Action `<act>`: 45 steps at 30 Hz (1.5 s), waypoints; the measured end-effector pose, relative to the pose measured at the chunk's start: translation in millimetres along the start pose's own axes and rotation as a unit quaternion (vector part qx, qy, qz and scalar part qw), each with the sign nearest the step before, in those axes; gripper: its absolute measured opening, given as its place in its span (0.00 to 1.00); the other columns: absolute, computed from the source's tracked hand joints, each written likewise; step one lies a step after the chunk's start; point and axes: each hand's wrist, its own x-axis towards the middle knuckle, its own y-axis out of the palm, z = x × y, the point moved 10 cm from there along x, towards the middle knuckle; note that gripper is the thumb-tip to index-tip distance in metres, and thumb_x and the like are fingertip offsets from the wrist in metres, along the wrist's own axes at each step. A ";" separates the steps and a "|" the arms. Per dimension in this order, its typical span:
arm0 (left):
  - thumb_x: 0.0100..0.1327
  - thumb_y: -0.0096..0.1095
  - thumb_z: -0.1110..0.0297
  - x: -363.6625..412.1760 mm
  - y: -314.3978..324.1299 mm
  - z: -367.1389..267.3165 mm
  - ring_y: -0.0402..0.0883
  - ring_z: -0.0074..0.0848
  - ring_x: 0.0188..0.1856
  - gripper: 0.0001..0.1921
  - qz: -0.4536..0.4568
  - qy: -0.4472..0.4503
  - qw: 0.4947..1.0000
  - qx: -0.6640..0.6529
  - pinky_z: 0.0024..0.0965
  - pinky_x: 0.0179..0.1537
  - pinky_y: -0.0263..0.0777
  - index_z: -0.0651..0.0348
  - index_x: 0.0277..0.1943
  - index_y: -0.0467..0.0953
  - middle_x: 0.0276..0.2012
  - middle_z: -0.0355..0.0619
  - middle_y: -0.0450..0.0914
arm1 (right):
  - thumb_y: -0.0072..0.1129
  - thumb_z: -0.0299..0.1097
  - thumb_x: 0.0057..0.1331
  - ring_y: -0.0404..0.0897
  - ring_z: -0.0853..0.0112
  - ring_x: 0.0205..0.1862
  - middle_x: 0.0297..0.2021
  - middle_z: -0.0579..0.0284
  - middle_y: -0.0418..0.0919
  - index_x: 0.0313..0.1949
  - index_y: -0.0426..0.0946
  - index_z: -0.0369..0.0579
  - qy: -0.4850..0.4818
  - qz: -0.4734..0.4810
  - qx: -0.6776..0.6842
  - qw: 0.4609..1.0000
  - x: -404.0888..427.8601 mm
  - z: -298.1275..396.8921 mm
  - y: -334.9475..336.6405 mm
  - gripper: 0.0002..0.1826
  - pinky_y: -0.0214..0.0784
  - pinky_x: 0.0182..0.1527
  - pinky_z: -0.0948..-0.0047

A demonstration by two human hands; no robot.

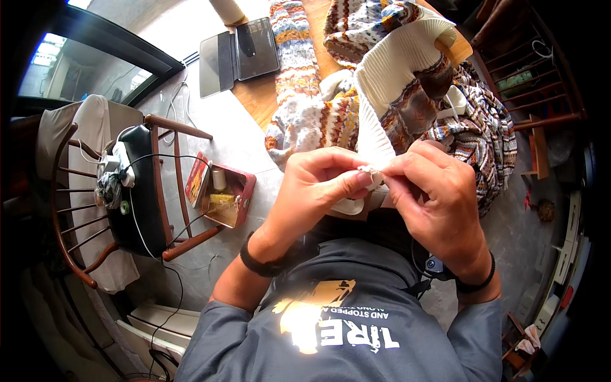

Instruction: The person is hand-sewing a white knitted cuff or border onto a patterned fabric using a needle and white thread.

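Note:
A patterned knitted garment (329, 114) with cream ribbed edging (389, 71) lies over a wooden table in front of me. A narrow end of the white ribbing comes down to my hands. My left hand (324, 176) pinches a small bit of white knit edge (368, 169) between thumb and index finger. Close beside it, my right hand (425, 186) has thumb and fingertips pressed together at the same edge. Whether a needle or a thread is between the right fingertips is too small to tell. More striped knitwear (482, 138) hangs at the right.
A tablet in an open folding case (257, 47) and a thread cone (226, 10) are on the table. On the left stand a wooden chair with a black seat (143, 191), carrying cables and a power strip, and a red tin (246, 198) with a thread spool. A wooden rack (534, 81) stands right.

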 end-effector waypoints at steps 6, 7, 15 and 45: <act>0.61 0.65 0.73 0.5 -0.5 0.8 0.79 0.16 0.31 0.08 0.001 0.008 1.000 0.001 0.20 0.35 0.74 0.69 0.41 0.79 0.32 0.42 0.82 | 0.60 0.18 0.51 0.74 0.60 0.25 0.23 0.56 0.72 0.29 0.75 0.42 -0.007 -0.003 0.015 1.000 1.6 2.5 1.5 0.06 0.65 0.27 0.67; 0.61 0.65 0.73 0.6 -0.8 1.0 0.79 0.16 0.31 0.08 0.001 0.008 1.000 0.001 0.20 0.35 0.74 0.69 0.41 0.79 0.32 0.42 0.82 | 0.60 0.15 0.49 0.73 0.62 0.24 0.21 0.56 0.72 0.28 0.76 0.40 -0.005 -0.006 0.019 1.000 2.0 2.7 0.9 0.07 0.64 0.26 0.69; 0.60 0.64 0.76 1.2 -0.7 1.1 0.78 0.16 0.34 0.07 0.011 0.032 0.999 0.008 0.20 0.36 0.73 0.69 0.40 0.79 0.33 0.41 0.81 | 0.59 0.18 0.50 0.74 0.59 0.26 0.23 0.55 0.72 0.27 0.73 0.41 -0.008 0.002 0.005 1.000 1.5 1.8 4.3 0.06 0.65 0.27 0.66; 0.61 0.65 0.72 -1.9 2.9 10.0 0.81 0.19 0.33 0.09 0.049 -0.044 0.998 -0.008 0.20 0.36 0.76 0.68 0.41 0.79 0.33 0.43 0.82 | 0.58 0.20 0.53 0.75 0.57 0.26 0.24 0.54 0.72 0.30 0.72 0.42 -0.031 0.082 0.056 0.995 5.8 -0.2 10.6 0.06 0.65 0.27 0.65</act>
